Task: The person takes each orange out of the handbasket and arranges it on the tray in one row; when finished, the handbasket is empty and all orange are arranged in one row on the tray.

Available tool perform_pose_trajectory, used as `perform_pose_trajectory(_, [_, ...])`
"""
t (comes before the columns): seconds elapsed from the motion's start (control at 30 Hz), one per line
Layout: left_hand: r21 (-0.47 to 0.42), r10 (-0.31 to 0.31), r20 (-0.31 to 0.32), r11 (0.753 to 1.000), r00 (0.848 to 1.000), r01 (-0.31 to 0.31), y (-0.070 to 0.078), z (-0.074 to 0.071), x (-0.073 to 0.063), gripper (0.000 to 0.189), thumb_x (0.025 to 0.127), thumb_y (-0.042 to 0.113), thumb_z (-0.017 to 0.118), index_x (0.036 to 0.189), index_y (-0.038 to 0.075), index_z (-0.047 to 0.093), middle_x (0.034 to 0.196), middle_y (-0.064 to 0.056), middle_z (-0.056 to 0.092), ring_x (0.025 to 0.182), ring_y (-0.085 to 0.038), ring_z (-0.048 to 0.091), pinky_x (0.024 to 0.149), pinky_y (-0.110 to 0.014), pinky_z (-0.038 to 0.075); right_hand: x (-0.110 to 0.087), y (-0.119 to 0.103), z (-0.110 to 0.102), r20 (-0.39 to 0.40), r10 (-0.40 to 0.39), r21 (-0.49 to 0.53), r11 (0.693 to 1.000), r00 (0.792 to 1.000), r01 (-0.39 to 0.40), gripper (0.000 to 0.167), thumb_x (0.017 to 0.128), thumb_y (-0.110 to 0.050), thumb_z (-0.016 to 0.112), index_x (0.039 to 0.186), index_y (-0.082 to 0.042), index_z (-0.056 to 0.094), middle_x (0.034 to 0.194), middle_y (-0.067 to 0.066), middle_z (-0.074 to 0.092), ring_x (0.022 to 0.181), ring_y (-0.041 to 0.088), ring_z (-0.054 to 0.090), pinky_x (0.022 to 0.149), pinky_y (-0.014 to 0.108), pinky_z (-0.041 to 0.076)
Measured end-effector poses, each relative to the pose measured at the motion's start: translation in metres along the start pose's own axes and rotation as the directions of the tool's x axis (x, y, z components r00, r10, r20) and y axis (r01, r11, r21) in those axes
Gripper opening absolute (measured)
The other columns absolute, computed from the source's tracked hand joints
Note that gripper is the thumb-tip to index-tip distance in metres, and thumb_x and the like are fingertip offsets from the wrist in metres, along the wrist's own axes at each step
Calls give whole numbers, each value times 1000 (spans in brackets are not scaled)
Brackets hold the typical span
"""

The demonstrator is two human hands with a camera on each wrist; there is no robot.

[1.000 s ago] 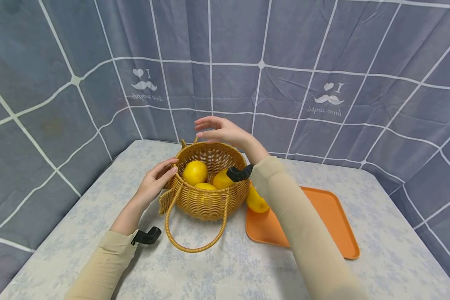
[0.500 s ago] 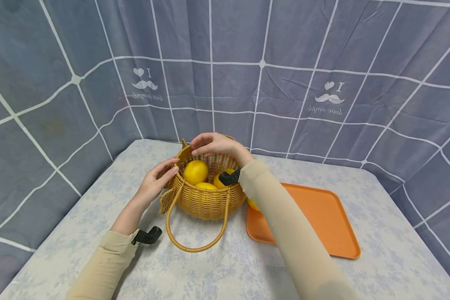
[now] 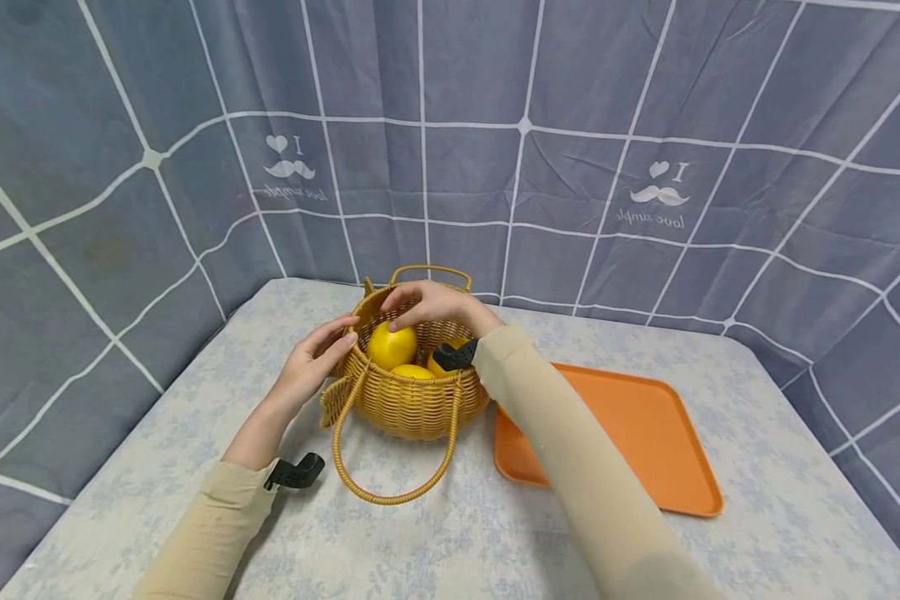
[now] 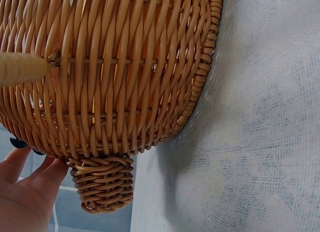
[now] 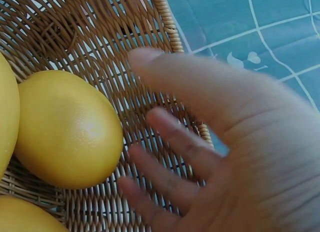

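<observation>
A round wicker basket (image 3: 408,417) stands on the table with several smooth yellow fruits in it, such as the left fruit (image 3: 392,346). Its near handle (image 3: 382,500) hangs down in front. My left hand (image 3: 307,362) touches the basket's left rim from outside; in the left wrist view its fingers (image 4: 45,179) lie against the wicker beside a small woven stub (image 4: 104,184). Over the basket's opening, my right hand (image 3: 431,302) reaches down towards the left fruit. The right wrist view shows its fingers spread and apart from a yellow fruit (image 5: 70,129), with nothing between them.
An orange tray (image 3: 630,425) lies right of the basket, partly covered by my right sleeve (image 3: 562,450). The table has a pale patterned cloth (image 3: 495,542). A grey-blue curtain (image 3: 465,167) with white lines hangs behind it.
My right hand has come down from above the basket's back rim to over the left fruit. The left hand and the basket stay put. My right arm now covers most of the fruit on the tray.
</observation>
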State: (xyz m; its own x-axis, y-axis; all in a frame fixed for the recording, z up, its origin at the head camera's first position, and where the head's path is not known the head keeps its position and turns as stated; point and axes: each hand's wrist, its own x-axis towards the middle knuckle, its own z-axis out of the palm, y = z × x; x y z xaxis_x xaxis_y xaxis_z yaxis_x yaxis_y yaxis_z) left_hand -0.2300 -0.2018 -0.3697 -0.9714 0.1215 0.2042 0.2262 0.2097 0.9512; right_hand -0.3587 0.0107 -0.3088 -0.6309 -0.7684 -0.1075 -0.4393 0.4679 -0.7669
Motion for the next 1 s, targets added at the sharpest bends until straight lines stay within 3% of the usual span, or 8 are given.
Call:
perform_pose_trajectory(0.13, [11,11,-4,1000,1000,-11,-1,-1,1,48,98,31,51,141,10,43,151,-7,27,137,-28,26,109,-47,27,1,2,2,49,-8,-81,997,999,12,46,84,-21,72,127,-8,57,129,5,54,122,25,47,99,29,40])
perform_pose_trajectory(0.53, [-10,18,0,1000,1000,-18,-3,1,0,47,98,29,51,140,9,44,151,-7,27,137,-28,27,109,-46,28,0,7,5,140,-10,-86,996,990,23,59,85,-17,71,138,-10,47,141,3,43,133,30,34,108,38,32])
perform_pose_trajectory(0.83, [-5,12,-1,1000,1000,-12,-6,0,1,49,98,34,51,139,10,45,151,-7,28,137,-28,27,107,-47,31,1,8,6,222,19,-128,992,975,10,64,87,-18,69,144,-13,39,146,2,38,133,19,34,104,29,35])
perform_pose_trajectory(1.0, [4,6,-9,1000,1000,-6,-7,-1,2,51,97,38,52,139,11,45,151,-7,28,137,-27,28,106,-48,32,1,8,5,240,63,-153,988,969,-26,69,85,-21,70,146,-16,37,148,3,33,133,21,33,102,30,36])
